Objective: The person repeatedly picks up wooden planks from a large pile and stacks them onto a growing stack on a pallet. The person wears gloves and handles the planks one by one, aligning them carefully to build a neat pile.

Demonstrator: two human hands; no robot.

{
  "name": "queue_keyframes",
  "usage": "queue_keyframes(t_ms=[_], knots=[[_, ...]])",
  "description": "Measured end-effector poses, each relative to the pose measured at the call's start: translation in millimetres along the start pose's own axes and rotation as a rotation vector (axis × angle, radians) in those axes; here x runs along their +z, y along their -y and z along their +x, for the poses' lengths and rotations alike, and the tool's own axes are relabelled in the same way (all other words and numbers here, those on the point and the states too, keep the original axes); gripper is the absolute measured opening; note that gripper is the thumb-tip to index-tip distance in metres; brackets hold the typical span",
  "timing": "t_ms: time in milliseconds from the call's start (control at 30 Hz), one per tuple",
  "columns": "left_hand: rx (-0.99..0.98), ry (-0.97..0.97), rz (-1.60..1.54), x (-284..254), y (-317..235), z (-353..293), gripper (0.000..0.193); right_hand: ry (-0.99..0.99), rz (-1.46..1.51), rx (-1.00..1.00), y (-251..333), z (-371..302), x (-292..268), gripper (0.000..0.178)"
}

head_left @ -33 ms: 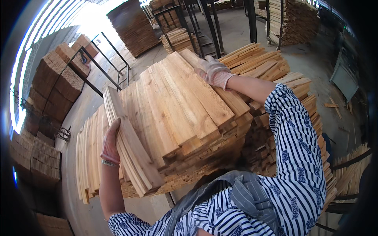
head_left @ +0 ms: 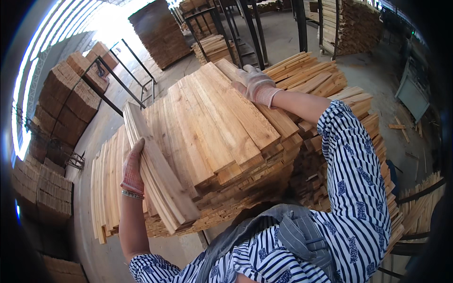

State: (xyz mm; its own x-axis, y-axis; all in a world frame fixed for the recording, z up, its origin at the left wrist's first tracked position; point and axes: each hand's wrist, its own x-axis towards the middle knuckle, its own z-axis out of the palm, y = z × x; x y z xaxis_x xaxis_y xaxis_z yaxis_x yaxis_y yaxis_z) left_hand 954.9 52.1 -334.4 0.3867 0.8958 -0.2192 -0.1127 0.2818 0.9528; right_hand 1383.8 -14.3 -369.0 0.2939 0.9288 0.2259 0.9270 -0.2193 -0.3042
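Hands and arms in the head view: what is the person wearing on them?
Both hands wear knit work gloves: the left hand pinkish, the right hand pale with a pinkish cuff. A thin beaded bracelet circles the left wrist. Sleeves are blue-and-white striped, pushed up, leaving the forearms bare.

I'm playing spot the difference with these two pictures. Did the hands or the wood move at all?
Nothing visibly changed. The left hand is pressed flat against the side of the armful of wooden boards, and the gloved right hand rests on the far end of them, the same as in the other picture. The stacks of wood on the floor lie the same too.
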Motion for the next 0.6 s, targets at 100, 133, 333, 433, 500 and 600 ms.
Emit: queue_keyframes(t_ms=[100, 133, 333, 433, 500, 600], knots=[[0.146, 0.155, -0.030, 40.6, -15.6, 2.9, 0.035, -0.159, 0.409, -0.213, 40.7, 1.0, 5.6, 0.077], [0.167, 0.228, -0.039, 58.5, -17.8, -1.4, 0.034, -0.058, 0.569, -0.238, 60.4, -2.5, 2.6, 0.081], [0.034, 0.356, -0.281, 124.0, -23.3, 22.2, 0.034, 0.529, 1.219, -0.254, 164.5, -85.7, -65.9, 0.098], [0.073, 0.353, -0.150, 114.1, -25.0, 30.1, 0.039, 0.415, 1.251, -0.044, 129.8, -69.3, -69.1, 0.082], [0.057, 0.285, -0.109, 88.4, -20.8, 31.6, 0.041, 0.481, 1.182, 0.022, 89.9, -55.6, -77.0, 0.086], [-0.070, 0.217, -0.144, 51.4, -8.0, 39.9, 0.038, 0.334, 0.488, 0.137, 42.0, -33.5, -85.9, 0.081]])
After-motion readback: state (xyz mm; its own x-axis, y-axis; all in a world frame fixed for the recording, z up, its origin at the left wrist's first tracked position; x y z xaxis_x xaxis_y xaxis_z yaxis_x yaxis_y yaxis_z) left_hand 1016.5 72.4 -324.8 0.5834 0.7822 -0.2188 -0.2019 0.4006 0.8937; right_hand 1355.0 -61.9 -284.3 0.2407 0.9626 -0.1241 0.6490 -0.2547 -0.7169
